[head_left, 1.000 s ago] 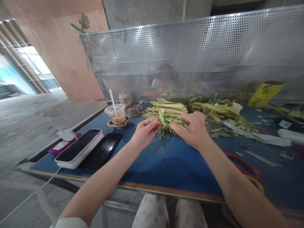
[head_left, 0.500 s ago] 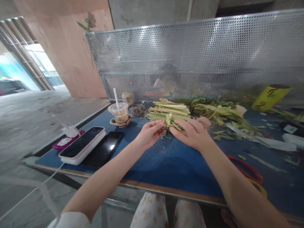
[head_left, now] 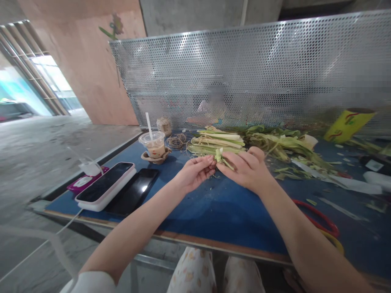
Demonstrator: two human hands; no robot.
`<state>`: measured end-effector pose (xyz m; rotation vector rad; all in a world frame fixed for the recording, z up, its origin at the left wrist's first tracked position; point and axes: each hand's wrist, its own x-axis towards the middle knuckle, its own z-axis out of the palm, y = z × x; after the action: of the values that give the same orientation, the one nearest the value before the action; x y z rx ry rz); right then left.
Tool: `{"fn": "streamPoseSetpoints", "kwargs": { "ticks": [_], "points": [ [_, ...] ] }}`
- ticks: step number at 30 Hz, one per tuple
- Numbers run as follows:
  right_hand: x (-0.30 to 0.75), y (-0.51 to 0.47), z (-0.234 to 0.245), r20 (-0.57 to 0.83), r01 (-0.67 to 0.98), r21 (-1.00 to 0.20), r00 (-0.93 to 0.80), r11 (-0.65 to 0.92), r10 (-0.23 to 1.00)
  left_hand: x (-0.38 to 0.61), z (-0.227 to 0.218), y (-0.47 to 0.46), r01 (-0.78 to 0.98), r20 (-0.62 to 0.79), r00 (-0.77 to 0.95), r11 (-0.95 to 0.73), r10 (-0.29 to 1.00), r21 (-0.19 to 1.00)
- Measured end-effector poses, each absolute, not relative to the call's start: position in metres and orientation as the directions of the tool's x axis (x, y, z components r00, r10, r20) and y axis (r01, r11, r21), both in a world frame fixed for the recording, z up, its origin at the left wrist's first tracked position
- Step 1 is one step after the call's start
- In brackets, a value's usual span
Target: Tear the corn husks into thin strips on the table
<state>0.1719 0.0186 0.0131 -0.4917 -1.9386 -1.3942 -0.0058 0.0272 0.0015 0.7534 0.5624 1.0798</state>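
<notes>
Over the middle of the blue table, my left hand (head_left: 198, 171) and my right hand (head_left: 244, 167) meet at a small green plant piece (head_left: 218, 156) with a pale cut top. My left thumb and fingertips pinch it from the left. The right fingers are closed around its other side and partly hide it. Just behind my hands lies a bundle of pale green stalks (head_left: 216, 140). A heap of leafy green strips (head_left: 281, 144) spreads to the right of the bundle.
On the left are an iced drink cup (head_left: 152, 145), a coil of twine (head_left: 177, 141), a white-cased phone (head_left: 105, 185) and a black phone (head_left: 134, 191). Red scissor-like handles (head_left: 320, 219) lie near my right forearm. A perforated metal panel (head_left: 244, 73) stands behind, with a yellow tube (head_left: 348, 125) at right.
My right hand has shifted slightly, and its fingers are bent higher. The plant piece has turned a little, and its thin trailing strands below show less now.
</notes>
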Motion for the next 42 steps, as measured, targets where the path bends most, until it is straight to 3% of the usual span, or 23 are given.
{"fn": "streamPoseSetpoints", "kwargs": {
  "ticks": [7, 14, 17, 20, 23, 26, 31, 37, 42],
  "points": [
    [0.170, 0.018, 0.011, 0.723, 0.638, 0.664, -0.682, 0.389, -0.114, -0.005, -0.001, 0.029, -0.550, -0.054, 0.357, 0.257, 0.933, 0.794],
    [0.164, 0.012, 0.011, 0.785, 0.636, 0.531, -0.618, 0.560, -0.043, -0.002, -0.004, 0.030, -0.511, 0.079, 0.219, 0.046, 0.972, 0.858],
    [0.161, 0.012, 0.010, 0.872, 0.637, 0.289, -0.484, 0.715, 0.079, -0.001, -0.005, 0.030, -0.454, 0.182, 0.171, -0.087, 0.968, 0.887],
    [0.156, 0.013, 0.008, 0.926, 0.554, -0.100, -0.252, 0.826, 0.281, -0.002, -0.005, 0.028, -0.289, 0.312, 0.112, -0.269, 0.944, 0.919],
    [0.150, 0.012, 0.005, 0.853, 0.407, -0.458, -0.047, 0.790, 0.519, -0.003, -0.005, 0.025, -0.069, 0.442, 0.059, -0.438, 0.895, 0.896],
    [0.147, 0.009, 0.002, 0.767, 0.370, -0.608, 0.045, 0.703, 0.639, -0.003, -0.006, 0.023, 0.074, 0.545, 0.047, -0.547, 0.837, 0.834],
    [0.145, 0.003, 0.003, 0.810, 0.488, -0.524, 0.031, 0.698, 0.586, -0.002, -0.009, 0.022, 0.168, 0.635, 0.070, -0.637, 0.769, 0.753],
    [0.145, 0.003, 0.003, 0.890, 0.583, -0.280, -0.140, 0.763, 0.434, -0.002, -0.008, 0.019, 0.200, 0.657, 0.077, -0.657, 0.750, 0.726],
    [0.149, 0.009, 0.000, 0.893, 0.562, -0.091, -0.320, 0.822, 0.317, -0.004, -0.006, 0.019, 0.207, 0.619, 0.085, -0.621, 0.781, 0.756]
  ]
}}
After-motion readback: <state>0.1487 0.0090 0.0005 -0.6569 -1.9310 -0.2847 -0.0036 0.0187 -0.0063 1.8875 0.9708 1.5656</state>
